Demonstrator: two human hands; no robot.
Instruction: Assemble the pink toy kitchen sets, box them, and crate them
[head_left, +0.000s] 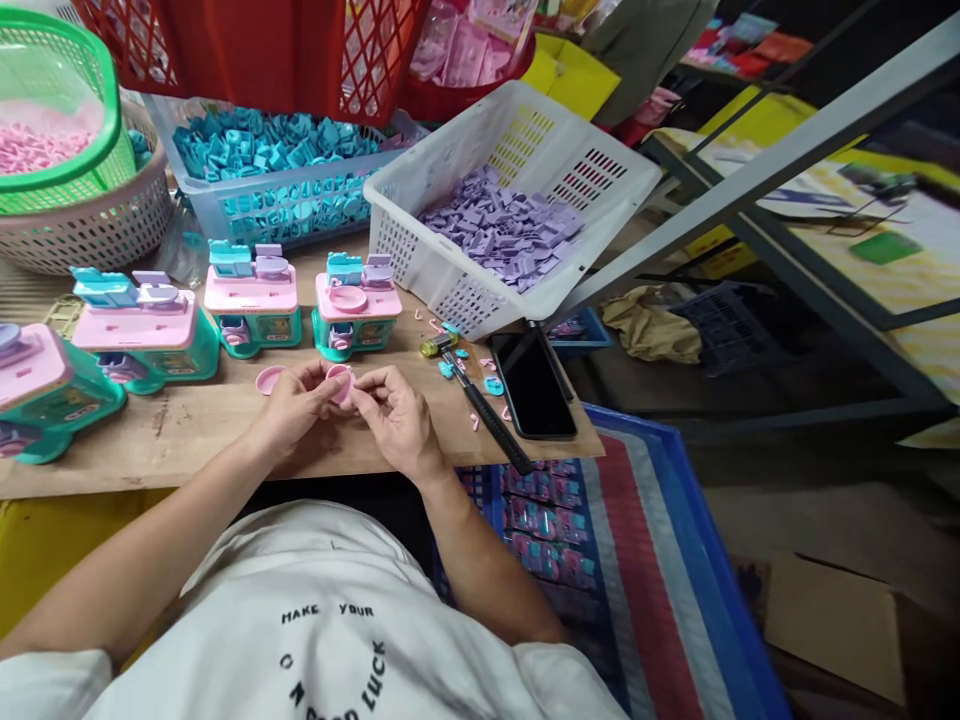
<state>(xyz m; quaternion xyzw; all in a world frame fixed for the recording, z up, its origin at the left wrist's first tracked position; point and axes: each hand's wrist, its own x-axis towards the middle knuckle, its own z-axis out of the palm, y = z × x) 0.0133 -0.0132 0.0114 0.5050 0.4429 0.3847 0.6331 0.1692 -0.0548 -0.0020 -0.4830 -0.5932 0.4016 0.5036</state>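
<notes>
So on my feed I've got the left hand [296, 402] and right hand [397, 415] close together, both pinching a small, rounded, pink plastic dish [340, 386] over the front part of the brown wooden table [202, 445]. It's shallow, with a raised rim, tipped so I'm looking into it. Fingers cover some of the edge, so I can't make out the full outline. A flat oval pink plastic piece [270, 379] lies just beside my left hand. Behind, I count 4 boxy plastic toys with pink tops and teal bases [253, 300]; the rightmost carries a round pink dish [347, 299] on top.
</notes>
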